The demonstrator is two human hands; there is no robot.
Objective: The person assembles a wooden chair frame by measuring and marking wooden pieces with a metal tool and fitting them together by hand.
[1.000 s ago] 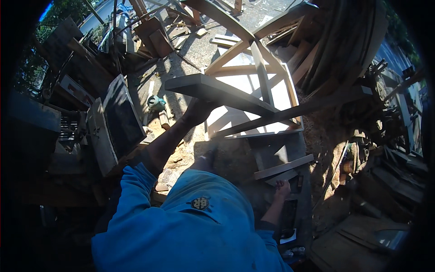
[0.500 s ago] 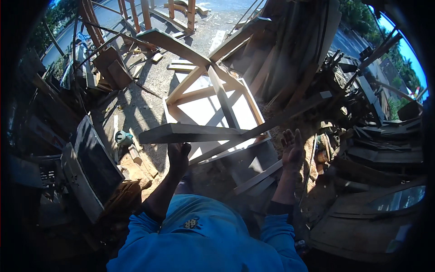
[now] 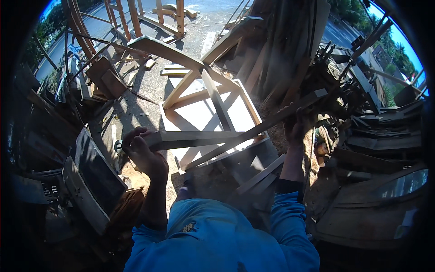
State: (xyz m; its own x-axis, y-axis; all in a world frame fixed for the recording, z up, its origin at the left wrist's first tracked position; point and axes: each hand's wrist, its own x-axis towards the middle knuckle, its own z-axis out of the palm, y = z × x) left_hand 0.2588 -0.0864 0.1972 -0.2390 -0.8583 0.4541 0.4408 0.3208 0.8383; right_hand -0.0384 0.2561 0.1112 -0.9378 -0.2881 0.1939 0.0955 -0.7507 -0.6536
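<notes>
Before me stands a wooden frame of crossed beams over a shallow rimmed box with a white panel [image 3: 195, 113]. My left hand [image 3: 147, 156] is closed around the near left end of a wooden beam [image 3: 195, 139]. At the right, my right hand [image 3: 293, 127] wraps a longer, slanting wooden beam [image 3: 260, 129] near its upper end; its fingers are in shade. The two beams meet near the frame's middle. A third beam [image 3: 216, 97] runs from there to the far crossing, where two more beams [image 3: 167, 51] spread outward.
Tall boards [image 3: 290, 50] lean just behind the frame on the right. Dark panels [image 3: 97, 165] stand at my left, near a green tool or fitting [image 3: 118, 146]. Scrap wood and machine parts [image 3: 326, 140] crowd the right side. Upright wooden posts [image 3: 133, 18] stand at the far left.
My left hand has moved left and gripped the beam's end. My right hand, open before, has risen and closed on the slanting beam. The view has shifted slightly.
</notes>
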